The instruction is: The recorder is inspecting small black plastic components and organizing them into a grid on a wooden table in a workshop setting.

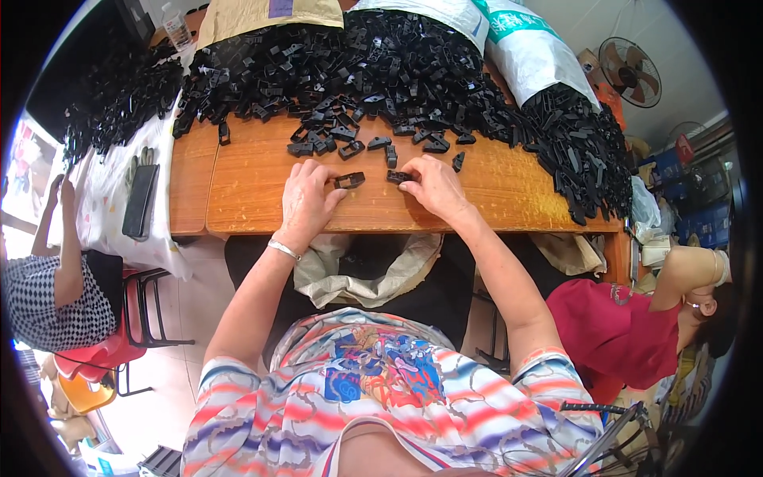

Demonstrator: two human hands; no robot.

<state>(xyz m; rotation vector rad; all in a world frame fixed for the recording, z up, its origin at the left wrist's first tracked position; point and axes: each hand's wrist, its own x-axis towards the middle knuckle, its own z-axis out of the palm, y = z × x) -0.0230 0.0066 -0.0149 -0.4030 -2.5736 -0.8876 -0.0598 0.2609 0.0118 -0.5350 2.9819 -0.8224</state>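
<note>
My left hand (308, 197) pinches a small black plastic part (350, 180) with an opening in its middle, close above the wooden table (270, 191). A second black plastic part (398, 176) is held between the thumb and fingers of my right hand (435, 188). The two parts are apart from each other. Just beyond my hands lie several loose black parts (350, 149), spilling from a large heap (334, 71) of the same kind of pieces. An open woven sack (358, 290) sits at my lap, below the table's front edge.
Sacks (270, 17) lie behind the heap, and a white-and-green sack (528, 48) spills longer black pieces (572, 151) at the right. Co-workers sit on both sides, one in a red shirt (616, 334). A black phone-like case (140, 200) rests on the left tabletop; a fan (629, 71) stands far right.
</note>
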